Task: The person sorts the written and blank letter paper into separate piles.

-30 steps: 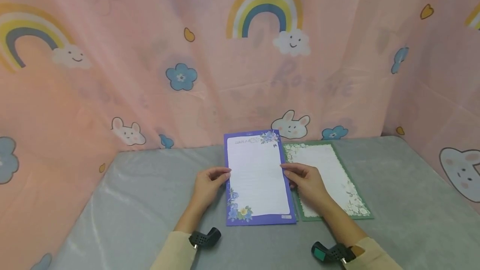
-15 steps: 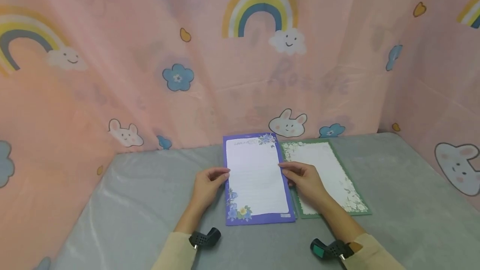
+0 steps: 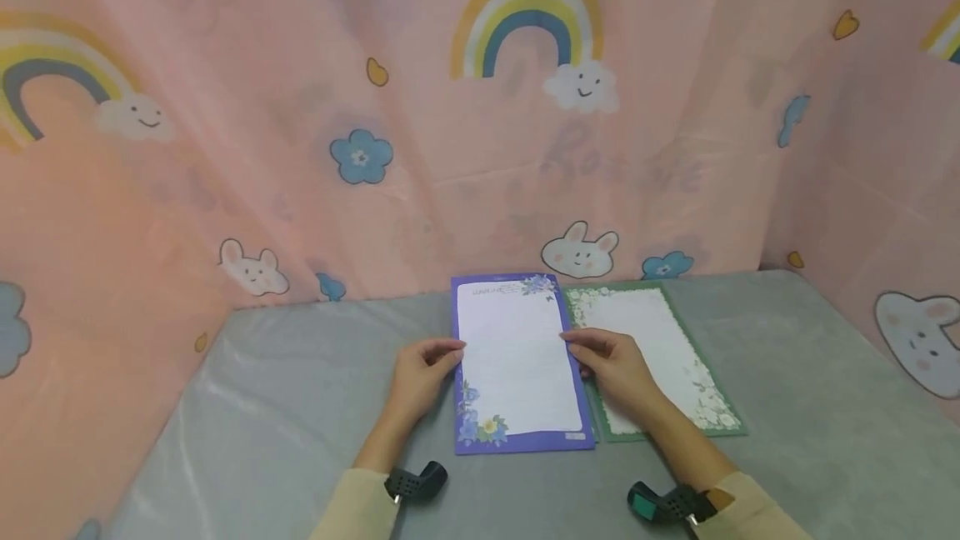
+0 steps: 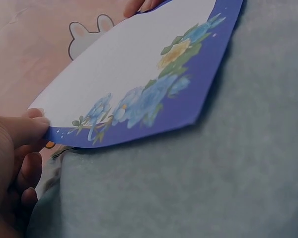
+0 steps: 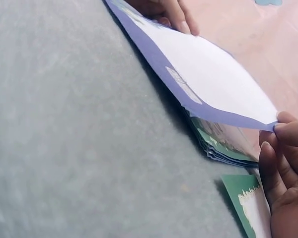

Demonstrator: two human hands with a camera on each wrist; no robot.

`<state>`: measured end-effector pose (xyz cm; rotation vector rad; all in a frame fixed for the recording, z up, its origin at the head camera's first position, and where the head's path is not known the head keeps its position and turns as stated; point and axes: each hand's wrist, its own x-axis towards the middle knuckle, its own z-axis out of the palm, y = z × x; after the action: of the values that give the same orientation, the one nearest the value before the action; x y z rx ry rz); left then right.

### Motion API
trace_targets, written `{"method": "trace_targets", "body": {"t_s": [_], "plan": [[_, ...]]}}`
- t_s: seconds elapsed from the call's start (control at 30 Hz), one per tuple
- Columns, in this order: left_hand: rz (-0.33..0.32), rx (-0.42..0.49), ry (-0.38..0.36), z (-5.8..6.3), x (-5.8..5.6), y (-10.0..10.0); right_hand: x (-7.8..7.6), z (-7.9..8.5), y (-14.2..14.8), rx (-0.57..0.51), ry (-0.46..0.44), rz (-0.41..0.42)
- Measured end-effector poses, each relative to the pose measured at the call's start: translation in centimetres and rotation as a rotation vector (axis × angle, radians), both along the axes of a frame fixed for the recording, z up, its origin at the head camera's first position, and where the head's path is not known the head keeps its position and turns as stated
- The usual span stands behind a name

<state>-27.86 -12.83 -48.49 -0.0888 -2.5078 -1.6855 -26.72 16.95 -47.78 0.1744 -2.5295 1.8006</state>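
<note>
A purple-bordered sheet of stationery paper (image 3: 517, 365), printed with blue and yellow flowers, is at the middle of the table. My left hand (image 3: 420, 373) pinches its left edge between thumb and fingertips. The right edge is pinched the same way by my right hand (image 3: 617, 367). Seen from the left wrist, the sheet bows upward between the hands. In the right wrist view a stack of paper sheets (image 5: 228, 154) lies beneath its near right part, mostly hidden. A green-bordered sheet with white flowers (image 3: 645, 332) lies to the right, partly behind my right hand and forearm.
Grey cloth covers the table (image 3: 300, 407). A pink curtain (image 3: 450, 190) with rainbows, rabbits and flowers hangs at the back and sides. A dark strapped device sits on each wrist.
The far edge of the purple-bordered sheet has come down a little, so it lies flatter. Both hands keep their hold at its sides. The head view has shifted slightly.
</note>
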Motion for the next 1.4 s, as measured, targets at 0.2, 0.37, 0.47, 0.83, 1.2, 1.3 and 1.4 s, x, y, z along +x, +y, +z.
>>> {"method": "trace_targets", "body": {"t_s": [0.2, 0.37, 0.47, 0.83, 1.2, 1.3, 1.4], "plan": [[-0.018, -0.01, 0.022, -0.02, 0.05, 0.15, 0.4, -0.22, 0.21, -0.007, -0.03, -0.001], [-0.025, -0.001, 0.026, 0.1, 0.05, 0.02, 0.22, -0.14, 0.11, -0.012, -0.011, 0.013], [-0.022, -0.003, 0.027, 0.14, -0.02, -0.16, -0.02, 0.03, -0.03, -0.018, -0.008, 0.018], [-0.028, 0.01, 0.026, 0.3, 0.05, -0.22, -0.1, 0.28, -0.05, -0.043, -0.015, 0.016], [-0.015, 0.04, 0.007, 0.3, -0.05, -0.23, -0.05, 0.47, -0.16, -0.027, -0.005, 0.011], [0.006, 0.024, 0.014, 0.43, 0.02, -0.13, 0.09, 0.54, -0.36, -0.013, -0.002, 0.013], [0.009, -0.002, 0.026, 0.75, 0.08, 0.19, 0.42, 0.58, -0.36, -0.003, 0.021, 0.005]]}}
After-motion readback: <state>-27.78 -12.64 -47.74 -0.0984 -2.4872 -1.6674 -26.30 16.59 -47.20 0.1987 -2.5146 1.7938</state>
